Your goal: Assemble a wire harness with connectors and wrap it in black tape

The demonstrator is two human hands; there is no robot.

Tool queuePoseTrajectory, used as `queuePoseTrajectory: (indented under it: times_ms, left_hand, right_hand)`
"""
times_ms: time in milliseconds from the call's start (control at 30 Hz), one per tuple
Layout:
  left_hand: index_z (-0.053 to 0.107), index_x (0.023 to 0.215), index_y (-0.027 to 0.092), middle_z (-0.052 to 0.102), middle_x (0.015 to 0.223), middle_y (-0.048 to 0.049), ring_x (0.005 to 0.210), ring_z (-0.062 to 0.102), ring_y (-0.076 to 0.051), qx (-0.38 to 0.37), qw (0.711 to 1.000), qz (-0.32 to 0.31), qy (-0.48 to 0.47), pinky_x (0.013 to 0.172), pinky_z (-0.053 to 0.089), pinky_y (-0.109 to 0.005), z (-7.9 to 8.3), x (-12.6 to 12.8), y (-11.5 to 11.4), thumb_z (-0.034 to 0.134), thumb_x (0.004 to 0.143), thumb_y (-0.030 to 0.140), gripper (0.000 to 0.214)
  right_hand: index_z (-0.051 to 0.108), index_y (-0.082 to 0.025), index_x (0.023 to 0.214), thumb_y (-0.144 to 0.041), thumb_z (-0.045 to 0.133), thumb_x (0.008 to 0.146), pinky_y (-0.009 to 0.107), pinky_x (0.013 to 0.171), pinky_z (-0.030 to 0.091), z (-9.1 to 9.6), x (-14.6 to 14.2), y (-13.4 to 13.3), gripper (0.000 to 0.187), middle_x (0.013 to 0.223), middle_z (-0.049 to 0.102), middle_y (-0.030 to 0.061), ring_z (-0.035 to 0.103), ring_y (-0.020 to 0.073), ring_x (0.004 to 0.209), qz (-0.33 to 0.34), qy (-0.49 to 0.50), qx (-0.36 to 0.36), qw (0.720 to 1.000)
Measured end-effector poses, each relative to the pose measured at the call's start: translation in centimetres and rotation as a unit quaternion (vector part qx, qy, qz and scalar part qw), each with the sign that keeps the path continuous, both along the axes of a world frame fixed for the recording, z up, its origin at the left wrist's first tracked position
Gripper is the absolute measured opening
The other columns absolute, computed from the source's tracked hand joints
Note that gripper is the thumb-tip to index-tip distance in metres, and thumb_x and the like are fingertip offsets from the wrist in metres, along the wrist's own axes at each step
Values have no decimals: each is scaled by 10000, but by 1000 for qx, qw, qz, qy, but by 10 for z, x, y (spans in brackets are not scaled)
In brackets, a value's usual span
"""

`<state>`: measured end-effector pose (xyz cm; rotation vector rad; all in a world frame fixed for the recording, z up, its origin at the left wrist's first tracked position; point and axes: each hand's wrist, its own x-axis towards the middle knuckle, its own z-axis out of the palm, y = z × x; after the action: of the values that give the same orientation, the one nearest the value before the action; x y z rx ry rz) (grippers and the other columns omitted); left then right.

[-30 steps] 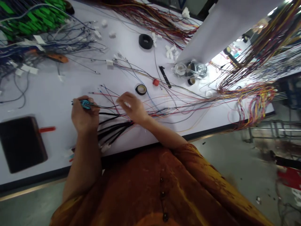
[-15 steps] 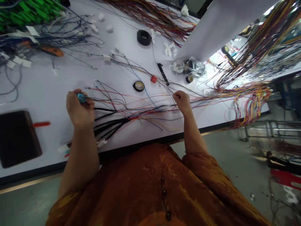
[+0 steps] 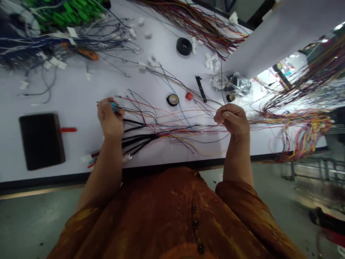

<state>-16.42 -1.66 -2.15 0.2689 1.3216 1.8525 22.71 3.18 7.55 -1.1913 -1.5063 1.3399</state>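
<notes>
My left hand (image 3: 110,118) is closed around a small blue connector (image 3: 114,106) from which thin coloured wires (image 3: 167,118) fan out to the right across the white table (image 3: 81,86). My right hand (image 3: 233,118) is closed in a pinch on a thin dark wire (image 3: 222,86) that rises from it toward the back of the table. Between the hands lies a bundle of black sleeved wires (image 3: 138,138) that joins the coloured strands.
A black pad (image 3: 41,140) with a red handle lies left. A tape roll (image 3: 172,99), a red cap (image 3: 189,95), a black ring (image 3: 184,46), white connectors and green parts (image 3: 72,10) sit farther back. Hanging wire bundles (image 3: 302,118) crowd the right edge.
My right hand went from next to the left hand out to the right along the wires and now holds a thin wire raised. The left hand kept hold of the connector.
</notes>
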Motion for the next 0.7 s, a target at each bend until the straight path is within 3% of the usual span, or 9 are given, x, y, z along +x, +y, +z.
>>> queuePoseTrajectory:
  times_ms: [200, 367, 467, 533, 600, 700]
  left_hand:
    - [627, 882, 170, 575, 762, 8, 599, 495, -64, 28, 999, 20, -1, 555, 398, -208, -7, 1, 2, 493, 1049, 286, 244]
    - [646, 864, 188, 572, 752, 13, 569, 485, -60, 20, 1000, 8, -5, 527, 407, -192, -7, 0, 3, 636, 968, 431, 264]
    - [667, 859, 189, 588, 743, 8, 573, 496, -53, 39, 999, -9, -30, 514, 410, -165, -4, -2, 1, 636, 961, 472, 301]
    - [673, 847, 187, 598, 741, 1, 587, 518, -55, 52, 997, -16, -48, 514, 417, -155, -3, -3, 0, 626, 969, 465, 307]
    - [667, 815, 186, 597, 730, -1, 596, 533, -61, 62, 996, -23, -54, 527, 433, -158, -3, -4, 0, 628, 968, 461, 318]
    - [644, 776, 187, 589, 711, 1, 598, 541, -73, 71, 996, -26, -52, 540, 447, -172, -4, -5, 1, 630, 959, 488, 352]
  right_hand:
    - [736, -181, 1016, -334, 790, 737, 262, 473, 379, 18, -82, 36, 322, 559, 576, -51, 493, 89, 461, 163, -41, -57, 984]
    - [637, -184, 1037, -251, 652, 895, 208, 423, 311, 9, -186, 57, 158, 573, 539, -84, 430, 50, 432, 300, -92, -54, 948]
    - [563, -199, 943, -184, 587, 928, 198, 420, 294, -8, -250, 55, 32, 610, 557, -81, 399, 40, 430, 314, -97, -28, 944]
    - [525, -208, 882, -172, 545, 947, 200, 453, 329, -20, -282, 47, 77, 639, 574, -69, 405, 46, 459, 308, -89, -3, 947]
    - [508, -212, 841, -193, 514, 967, 209, 514, 378, -30, -301, 38, 127, 664, 583, -55, 440, 63, 517, 291, -76, 25, 953]
    - [533, -207, 799, -245, 525, 972, 234, 634, 424, -40, -304, 27, 178, 675, 566, -40, 496, 90, 630, 266, -52, 89, 958]
